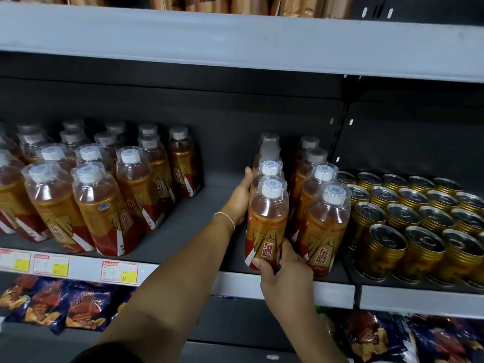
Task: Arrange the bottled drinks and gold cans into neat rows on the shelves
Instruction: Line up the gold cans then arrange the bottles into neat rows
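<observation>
To square the bottle row point(269, 169) on the shelf point(207, 203), I press my left hand point(239, 199) flat, fingers point(248, 176) released, against its side while my right hand point(285, 276) grasps the front bottle point(265, 226) at its base.

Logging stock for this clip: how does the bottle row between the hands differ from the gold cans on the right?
The bottle row is tall with white caps; the gold cans are short with silver pull-tab lids. The bottle row is one wide; the gold cans stand several across. The left hand presses the row's side and the right hand grips its front bottle; the cans are untouched. Both stand upright.
</observation>
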Motion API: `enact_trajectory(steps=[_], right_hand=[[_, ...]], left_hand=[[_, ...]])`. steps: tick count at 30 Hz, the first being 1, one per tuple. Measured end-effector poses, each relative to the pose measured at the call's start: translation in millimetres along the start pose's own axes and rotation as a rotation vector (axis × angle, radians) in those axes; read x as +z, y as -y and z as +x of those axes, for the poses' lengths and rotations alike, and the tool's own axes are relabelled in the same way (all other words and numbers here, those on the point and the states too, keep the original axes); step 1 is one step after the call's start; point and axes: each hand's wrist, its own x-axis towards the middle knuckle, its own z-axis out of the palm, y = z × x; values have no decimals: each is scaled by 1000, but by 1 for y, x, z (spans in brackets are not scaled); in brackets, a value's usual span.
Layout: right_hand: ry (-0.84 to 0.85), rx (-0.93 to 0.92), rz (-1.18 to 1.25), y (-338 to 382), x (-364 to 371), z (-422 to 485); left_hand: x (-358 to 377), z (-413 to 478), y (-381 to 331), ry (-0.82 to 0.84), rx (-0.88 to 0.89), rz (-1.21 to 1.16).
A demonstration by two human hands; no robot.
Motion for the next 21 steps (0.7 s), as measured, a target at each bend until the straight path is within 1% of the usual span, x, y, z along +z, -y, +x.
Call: enact_trajectory(steps=[5, 7, 9, 10, 12, 13, 14, 15, 16, 18, 19, 21], right_hand=[[30, -1, 2, 0, -4, 1], [59, -35, 0, 0, -9, -2], [20, -78, 12, -3, -17, -7], [-60, -112, 53, -5, -23, -11], [-308, -197, 144, -13, -35, -21], [-433, -217, 148, -18, -42, -26], [-523, -211, 157, -23, -48, -27], [-555, -161, 198, -29, -53, -26], [-528, -82, 260, -34, -57, -23], [-345, 79, 311, -44, -60, -12], [-251, 125, 285, -46, -60, -6], [-125, 141, 232, -50, -58, 8]], left_hand=[[1, 0, 5, -91, 25, 41], [1, -6, 7, -214, 59, 170], [1, -17, 12, -368, 138, 228], [0, -24, 17, -376, 179, 204], [0, -46, 28, -272, 190, 90], [1, -60, 32, -243, 204, 63], [3, -73, 37, -239, 237, 70], [5, -86, 42, -239, 284, 112], [7, -97, 46, -219, 329, 168], [12, -116, 53, -122, 400, 309], [15, -123, 57, -72, 431, 387], [22, -132, 60, -23, 458, 505]])
